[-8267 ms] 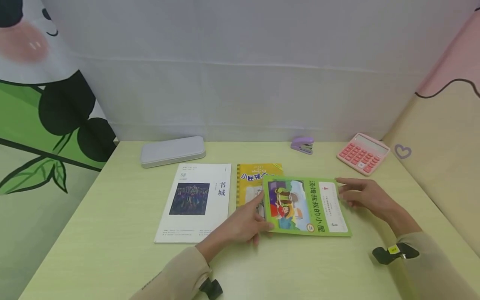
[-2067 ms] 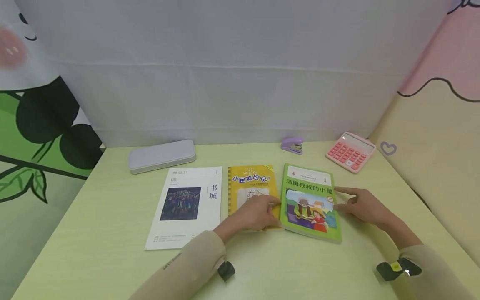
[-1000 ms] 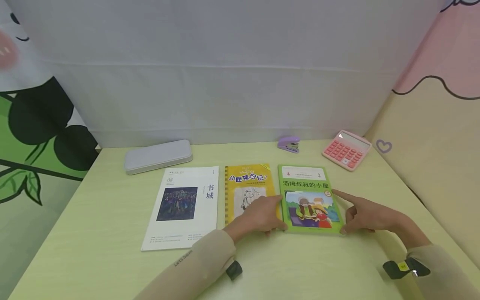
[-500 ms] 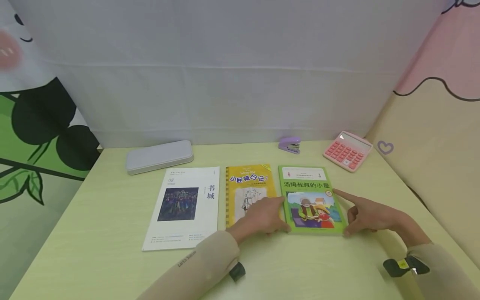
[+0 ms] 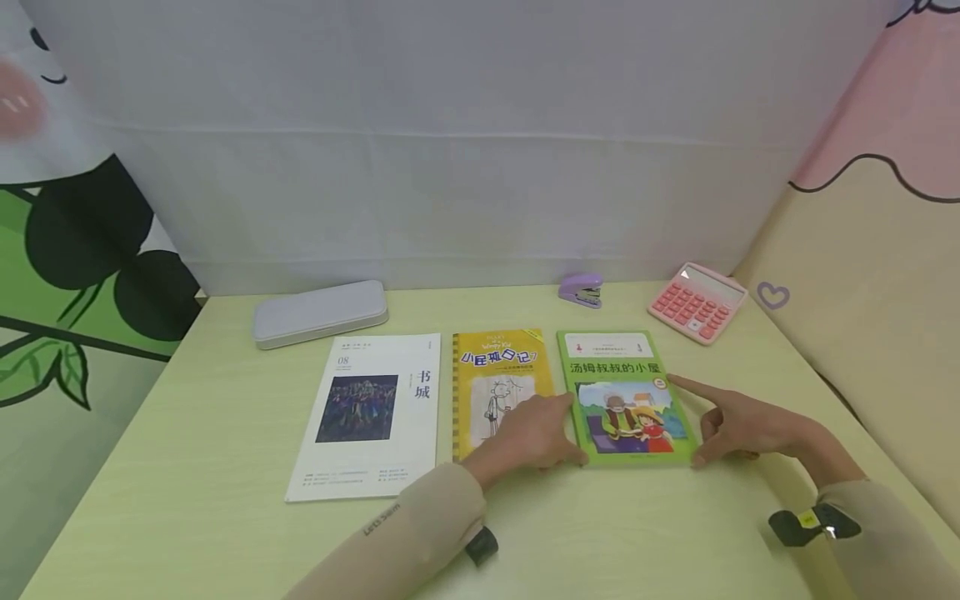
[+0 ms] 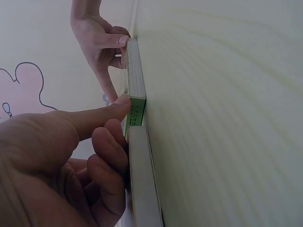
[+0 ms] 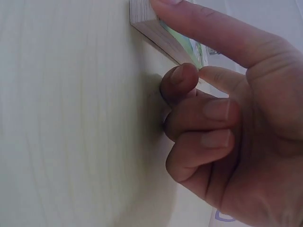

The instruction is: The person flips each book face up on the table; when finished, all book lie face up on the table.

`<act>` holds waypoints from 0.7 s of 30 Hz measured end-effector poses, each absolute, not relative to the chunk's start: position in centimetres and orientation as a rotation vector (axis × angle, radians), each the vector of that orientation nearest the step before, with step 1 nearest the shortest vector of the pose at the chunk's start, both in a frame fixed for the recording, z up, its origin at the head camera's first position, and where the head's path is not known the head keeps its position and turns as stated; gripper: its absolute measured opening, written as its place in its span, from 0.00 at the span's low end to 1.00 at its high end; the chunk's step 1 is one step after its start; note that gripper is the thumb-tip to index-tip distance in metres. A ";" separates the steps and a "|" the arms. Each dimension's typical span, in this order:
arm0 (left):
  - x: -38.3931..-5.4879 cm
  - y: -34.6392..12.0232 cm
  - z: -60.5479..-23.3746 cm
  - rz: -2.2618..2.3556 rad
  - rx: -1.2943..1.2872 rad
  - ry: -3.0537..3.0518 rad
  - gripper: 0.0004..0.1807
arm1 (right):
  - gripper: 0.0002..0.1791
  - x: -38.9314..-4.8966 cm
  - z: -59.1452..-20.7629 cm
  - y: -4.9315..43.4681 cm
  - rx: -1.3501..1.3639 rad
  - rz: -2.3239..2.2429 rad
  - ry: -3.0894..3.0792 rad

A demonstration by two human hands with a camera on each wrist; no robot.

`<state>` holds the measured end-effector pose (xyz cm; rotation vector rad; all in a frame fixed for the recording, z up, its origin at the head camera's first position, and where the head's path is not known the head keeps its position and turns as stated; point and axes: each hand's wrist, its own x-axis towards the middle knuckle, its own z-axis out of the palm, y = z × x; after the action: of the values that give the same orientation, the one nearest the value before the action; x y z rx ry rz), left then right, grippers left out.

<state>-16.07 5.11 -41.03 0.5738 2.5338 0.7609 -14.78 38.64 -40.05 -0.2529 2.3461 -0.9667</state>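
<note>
A green picture-covered book (image 5: 633, 400) lies face up, its title reading upright, right of a yellow spiral-look book (image 5: 498, 383). My left hand (image 5: 528, 437) reaches over the yellow book's lower right part, hiding it, with thumb and index finger against the green book's left edge. In the left wrist view that thumb meets the corner of the green spine (image 6: 137, 111). My right hand (image 5: 753, 429) touches the opposite edge, index finger stretched out higher up and thumb at the lower corner. Its other fingers (image 7: 201, 137) curl in beside the book, holding nothing.
Left of the yellow book lies a white magazine (image 5: 408, 417) with a dark picture. Along the back stand a grey case (image 5: 321, 313), a purple stapler (image 5: 581, 289) and a pink calculator (image 5: 697, 302). A white cloth wall (image 5: 465, 192) closes the back.
The green book has been turned from lying sideways over the yellow book to upright beside it, then straightened. Over the last half second it and both hands shift only slightly.
</note>
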 end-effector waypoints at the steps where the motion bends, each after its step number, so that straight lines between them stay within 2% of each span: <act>1: -16.0 5.1 -41.0 0.764 0.571 2.534 0.41 | 0.66 -14.8 -40.1 38.7 -0.248 -0.971 2.341; 8: -15.8 5.5 -41.0 0.771 0.549 2.551 0.41 | 0.62 -15.2 -40.1 39.3 -0.244 -0.999 2.320; 21: -15.9 5.8 -41.2 0.732 0.567 2.595 0.38 | 0.62 -15.9 -40.1 39.6 -0.262 -0.998 2.303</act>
<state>-15.86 5.79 -41.16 0.5668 2.5953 0.7324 -15.86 39.59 -40.13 -0.2615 2.3031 -0.9984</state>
